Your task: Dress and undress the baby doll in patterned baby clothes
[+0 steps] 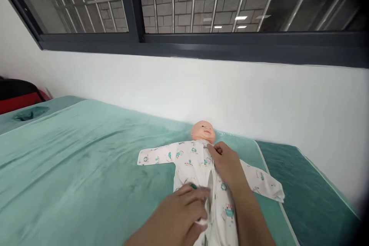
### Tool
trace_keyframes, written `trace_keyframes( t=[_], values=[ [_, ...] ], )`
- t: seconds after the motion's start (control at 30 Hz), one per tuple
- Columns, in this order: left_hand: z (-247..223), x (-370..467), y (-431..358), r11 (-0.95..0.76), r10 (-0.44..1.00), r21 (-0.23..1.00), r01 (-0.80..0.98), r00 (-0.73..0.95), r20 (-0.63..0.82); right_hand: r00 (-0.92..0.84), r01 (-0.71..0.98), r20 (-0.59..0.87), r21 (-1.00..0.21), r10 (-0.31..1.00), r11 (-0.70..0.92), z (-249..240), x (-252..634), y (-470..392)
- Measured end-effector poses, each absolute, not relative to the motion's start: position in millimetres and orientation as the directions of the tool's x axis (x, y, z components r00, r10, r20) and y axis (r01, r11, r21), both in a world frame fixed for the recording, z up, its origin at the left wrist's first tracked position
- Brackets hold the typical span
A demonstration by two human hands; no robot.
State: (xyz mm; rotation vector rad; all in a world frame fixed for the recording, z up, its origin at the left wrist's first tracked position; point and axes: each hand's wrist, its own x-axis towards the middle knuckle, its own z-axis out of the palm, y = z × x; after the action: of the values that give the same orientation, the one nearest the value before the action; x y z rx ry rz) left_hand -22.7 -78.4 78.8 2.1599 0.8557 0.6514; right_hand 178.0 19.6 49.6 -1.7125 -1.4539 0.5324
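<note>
A baby doll (203, 131) lies on its back, its bare head close to the wall. It wears a white printed baby romper (188, 161) with both sleeves stretched out sideways. Down the romper's front runs an opening, with its edges apart in the middle. My right hand (227, 163) is closed at the chest just below the collar, fingertips pinching the romper's edge. Lower down, my left hand (184, 213) curls round the romper's front edge, white cloth showing between thumb and fingers. The doll's legs are out of frame or hidden.
A light green cloth (95, 161) covers the bed or table, with a darker green part (305, 184) at the right. A white wall (161, 84) rises behind, under a dark-framed barred window (184, 48). A red and black bag (20, 94) sits far left.
</note>
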Motion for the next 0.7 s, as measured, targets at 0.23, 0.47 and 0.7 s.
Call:
trace_keyframes(
  t=[0.23, 0.47, 0.7],
  values=[
    [84, -11, 8, -0.278, 0.943, 0.854, 0.439, 0.294, 0.156, 0.207, 0.561, 0.045, -0.824, 0.977, -0.081, 52, 185, 15],
    [76, 34, 65, -0.290, 0.949, 0.737, 0.610, 0.283, 0.139, 0.171, 0.225, -0.051, -0.970, 0.984, -0.089, 53, 192, 19],
    [80, 50, 60, -0.179, 0.981, 0.899, 0.399, 0.143, 0.132, 0.228, -0.020, -0.052, -0.999, 0.972, -0.049, 48, 186, 21]
  ],
)
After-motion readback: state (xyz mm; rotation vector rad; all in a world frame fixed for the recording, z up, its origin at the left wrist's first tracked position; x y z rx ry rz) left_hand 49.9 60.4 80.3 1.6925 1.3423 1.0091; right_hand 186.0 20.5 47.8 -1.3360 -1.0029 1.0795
